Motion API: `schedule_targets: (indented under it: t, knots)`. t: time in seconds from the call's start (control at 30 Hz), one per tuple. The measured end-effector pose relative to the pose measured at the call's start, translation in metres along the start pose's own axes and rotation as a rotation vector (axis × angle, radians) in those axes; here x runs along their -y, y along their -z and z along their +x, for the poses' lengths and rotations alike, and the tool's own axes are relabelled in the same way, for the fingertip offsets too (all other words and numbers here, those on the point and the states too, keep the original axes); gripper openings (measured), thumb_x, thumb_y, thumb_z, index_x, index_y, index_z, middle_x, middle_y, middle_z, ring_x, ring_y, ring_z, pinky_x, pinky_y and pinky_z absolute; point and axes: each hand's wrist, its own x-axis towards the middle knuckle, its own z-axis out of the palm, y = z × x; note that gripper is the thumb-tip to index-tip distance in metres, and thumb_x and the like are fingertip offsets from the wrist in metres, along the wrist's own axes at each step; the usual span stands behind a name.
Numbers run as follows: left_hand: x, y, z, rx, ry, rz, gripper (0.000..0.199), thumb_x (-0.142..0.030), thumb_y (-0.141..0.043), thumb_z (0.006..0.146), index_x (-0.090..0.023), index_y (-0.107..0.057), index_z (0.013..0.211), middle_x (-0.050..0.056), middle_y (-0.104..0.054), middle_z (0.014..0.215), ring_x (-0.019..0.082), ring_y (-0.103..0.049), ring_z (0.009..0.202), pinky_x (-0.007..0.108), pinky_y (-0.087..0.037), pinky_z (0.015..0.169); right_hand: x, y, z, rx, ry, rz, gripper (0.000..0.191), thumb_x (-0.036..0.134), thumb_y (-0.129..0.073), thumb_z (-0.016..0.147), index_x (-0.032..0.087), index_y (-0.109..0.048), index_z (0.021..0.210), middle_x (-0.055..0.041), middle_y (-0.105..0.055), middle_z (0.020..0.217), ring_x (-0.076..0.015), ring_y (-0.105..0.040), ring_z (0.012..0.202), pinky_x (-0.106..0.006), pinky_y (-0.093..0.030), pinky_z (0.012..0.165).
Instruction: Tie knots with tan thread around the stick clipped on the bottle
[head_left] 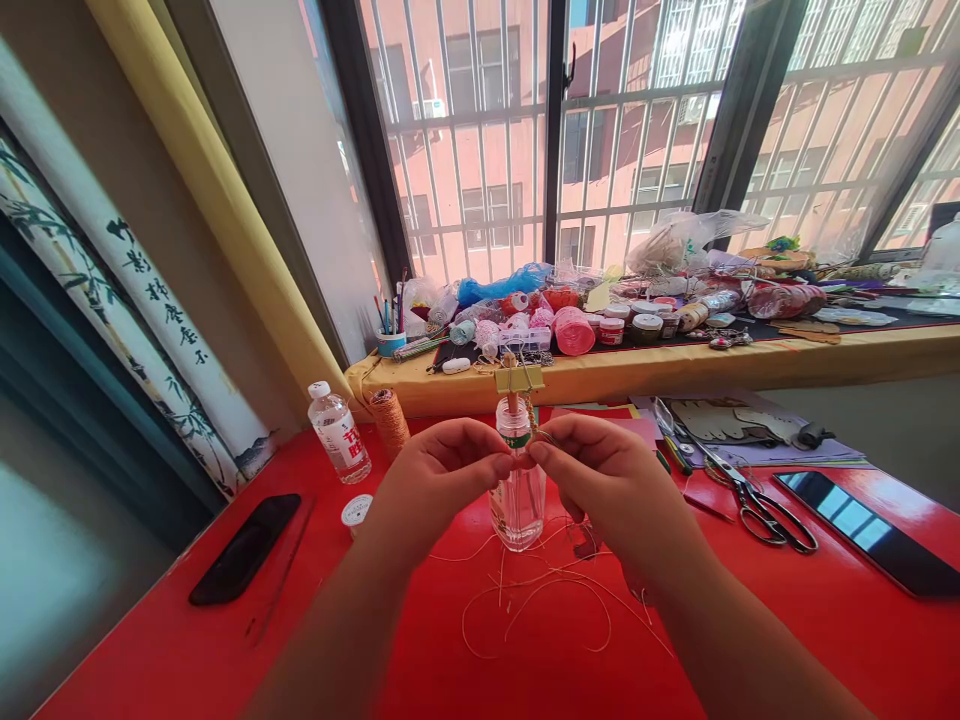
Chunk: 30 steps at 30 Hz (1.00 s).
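Observation:
In front of me a clear plastic bottle point(519, 520) stands on the red table, with a wooden stick point(512, 397) upright in its mouth. A yellow binder clip point(519, 378) sits near the stick's top, and a short braided cord point(531, 408) hangs from it. My left hand point(457, 465) and my right hand point(592, 460) meet before the bottle's neck. Both have thumb and index finger pinched on thin cord at the braid's lower end; the exact strands between the fingertips are hard to see. Loose thin cords point(559, 575) trail below onto the table.
Left: a capped bottle point(340, 435), an orange thread spool point(388, 422), a small white-topped spool point(356, 510) and a dark phone point(246, 550). Right: scissors point(754, 500), another phone point(870, 530) and papers point(757, 435). Jars and yarn crowd the window sill point(675, 370).

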Motion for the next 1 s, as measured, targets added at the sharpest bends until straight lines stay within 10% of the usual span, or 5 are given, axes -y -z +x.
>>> schedule_targets:
  t: [1.0]
  knots:
    - [0.003,-0.01,-0.002,-0.018,0.058,0.016,0.019,-0.031,-0.093,0.071,-0.02,-0.079,0.078,-0.001,-0.072,0.075,0.012,-0.063,0.073,0.021,-0.051,0.068,-0.003,-0.003,-0.001,-0.031,0.037,-0.145,0.019,0.04,-0.069,0.086,0.021,-0.074,0.083,0.0031,-0.053,0.062,-0.0113,-0.041,0.053,-0.024,-0.032,0.043]
